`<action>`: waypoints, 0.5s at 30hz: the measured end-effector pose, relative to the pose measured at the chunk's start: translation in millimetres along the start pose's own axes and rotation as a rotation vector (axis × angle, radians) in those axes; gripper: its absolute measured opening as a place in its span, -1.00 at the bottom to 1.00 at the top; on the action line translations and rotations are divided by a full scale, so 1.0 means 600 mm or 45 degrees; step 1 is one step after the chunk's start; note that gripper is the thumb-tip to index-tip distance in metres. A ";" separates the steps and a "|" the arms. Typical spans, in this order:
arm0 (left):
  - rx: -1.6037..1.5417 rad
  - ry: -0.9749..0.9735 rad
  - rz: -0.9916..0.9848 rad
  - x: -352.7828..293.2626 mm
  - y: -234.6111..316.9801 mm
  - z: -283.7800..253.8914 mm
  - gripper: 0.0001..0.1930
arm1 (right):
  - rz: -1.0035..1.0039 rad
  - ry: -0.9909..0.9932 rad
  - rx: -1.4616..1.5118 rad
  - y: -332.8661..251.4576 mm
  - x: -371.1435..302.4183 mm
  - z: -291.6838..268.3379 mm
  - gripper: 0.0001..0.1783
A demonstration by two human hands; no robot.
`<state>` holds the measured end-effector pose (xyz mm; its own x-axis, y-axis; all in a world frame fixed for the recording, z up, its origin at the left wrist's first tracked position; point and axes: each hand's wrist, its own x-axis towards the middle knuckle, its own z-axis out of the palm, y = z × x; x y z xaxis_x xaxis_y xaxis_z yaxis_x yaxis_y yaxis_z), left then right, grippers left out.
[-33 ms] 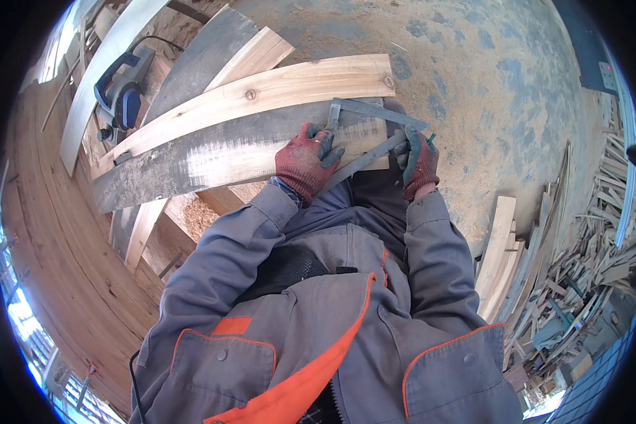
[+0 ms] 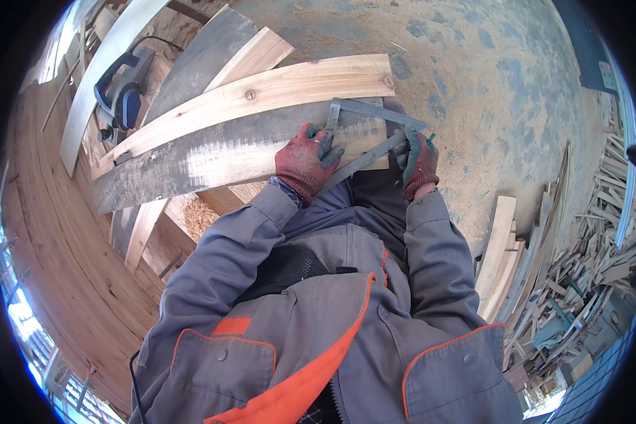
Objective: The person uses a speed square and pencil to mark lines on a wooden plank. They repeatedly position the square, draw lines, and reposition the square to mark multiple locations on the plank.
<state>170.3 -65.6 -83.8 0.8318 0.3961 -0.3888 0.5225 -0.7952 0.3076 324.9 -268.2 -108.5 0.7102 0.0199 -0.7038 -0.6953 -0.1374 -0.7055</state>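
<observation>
My left hand, in a red glove with dark grips, rests on a grey weathered board with a scraped pale patch. Its fingers close on the short arm of a metal square, whose long arm reaches right across the board's end. A flat metal strip runs slantwise from below my left hand toward my right. My right hand, gloved alike, is closed around the strip's upper end, just past the board's edge. A small green tip pokes out beside its fingers; its kind is unclear.
A pale knotty plank lies along the far side of the grey board. At left are a blue power tool with a cord and a broad wooden surface. Planks and heaped offcuts lie at right. Sawdust covers the floor.
</observation>
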 end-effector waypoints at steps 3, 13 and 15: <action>0.017 -0.016 -0.006 0.000 0.000 -0.001 -0.20 | -0.004 0.022 0.060 0.003 0.002 0.001 -0.66; -0.317 0.113 0.054 -0.014 -0.021 0.000 -0.26 | -0.097 -0.170 0.111 -0.004 -0.013 -0.025 -0.65; -0.591 0.034 -0.033 -0.029 -0.054 -0.010 -0.21 | -0.153 -0.208 0.219 0.000 -0.014 -0.050 -0.64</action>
<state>139.7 -43.9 -81.6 0.8188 0.4296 -0.3808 0.5666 -0.4975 0.6569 322.5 -298.2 -99.9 0.7714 0.1873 -0.6081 -0.6253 0.0459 -0.7790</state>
